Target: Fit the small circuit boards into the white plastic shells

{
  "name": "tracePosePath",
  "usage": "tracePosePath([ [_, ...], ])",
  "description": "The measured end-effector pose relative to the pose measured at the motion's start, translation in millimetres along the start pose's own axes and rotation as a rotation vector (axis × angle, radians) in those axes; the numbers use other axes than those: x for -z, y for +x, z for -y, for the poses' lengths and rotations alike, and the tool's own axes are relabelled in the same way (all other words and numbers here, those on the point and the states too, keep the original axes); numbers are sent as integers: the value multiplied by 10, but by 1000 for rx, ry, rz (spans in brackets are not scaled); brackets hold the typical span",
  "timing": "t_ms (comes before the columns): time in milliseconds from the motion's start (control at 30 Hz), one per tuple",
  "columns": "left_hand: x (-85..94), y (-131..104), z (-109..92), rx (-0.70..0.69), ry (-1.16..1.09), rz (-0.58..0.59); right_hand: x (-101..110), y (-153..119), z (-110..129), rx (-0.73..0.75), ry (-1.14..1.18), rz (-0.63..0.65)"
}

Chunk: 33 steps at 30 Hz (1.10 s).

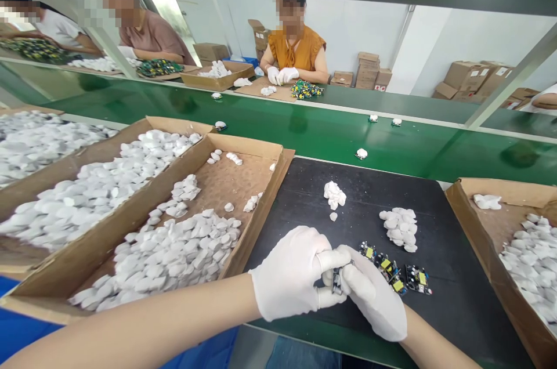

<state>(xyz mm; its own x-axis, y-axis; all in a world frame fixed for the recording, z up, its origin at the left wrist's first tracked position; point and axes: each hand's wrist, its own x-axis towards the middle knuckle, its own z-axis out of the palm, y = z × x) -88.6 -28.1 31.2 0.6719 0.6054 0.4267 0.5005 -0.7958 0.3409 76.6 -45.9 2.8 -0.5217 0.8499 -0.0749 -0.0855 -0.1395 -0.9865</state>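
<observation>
Boards (418, 280) on mat (369, 189), boxes (250, 146) either side

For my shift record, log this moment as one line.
left white-gloved hand: gripping small dark-grey part, mostly hidden | right white-gloved hand: gripping same part | black mat: yellow-black circuit boards, two white lump piles

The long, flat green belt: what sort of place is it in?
Probably a factory assembly line. The long, flat green belt, the small circuit boards with yellow parts and the shallow brown cardboard trays heaped with small white lumps suggest it.
</observation>
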Motion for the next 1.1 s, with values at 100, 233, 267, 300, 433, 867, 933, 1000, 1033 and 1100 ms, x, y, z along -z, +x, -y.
tracePosePath([
  [100,-13,-3,0,-32,0,-31,4,-3,-36,34,-31,45],
  [233,-6,5,0,-63,-41,-55,9,-12,-28,34,29,46],
  [267,-4,6,2,-63,-40,-58,8,-13,-10,34,43,38],
  [300,-3,6,4,-61,-31,-63,5,-12,13,22,34,32],
  [433,-6,-4,7,-35,41,-114,7,2,106,-101,-114,17],
  [867,-81,-70,64,69,-259,-147,17,8,17,6,89,56],
  [933,-103,-93,100,102,-362,-151,15,24,74,-2,99,67],
  [1000,-114,-105,121,131,-421,-129,17,37,118,-27,71,59],
  [1033,-116,-105,126,134,-442,-119,18,42,128,-39,66,48],
  [1100,-118,-98,126,121,-491,-107,20,46,122,-46,79,24],
])
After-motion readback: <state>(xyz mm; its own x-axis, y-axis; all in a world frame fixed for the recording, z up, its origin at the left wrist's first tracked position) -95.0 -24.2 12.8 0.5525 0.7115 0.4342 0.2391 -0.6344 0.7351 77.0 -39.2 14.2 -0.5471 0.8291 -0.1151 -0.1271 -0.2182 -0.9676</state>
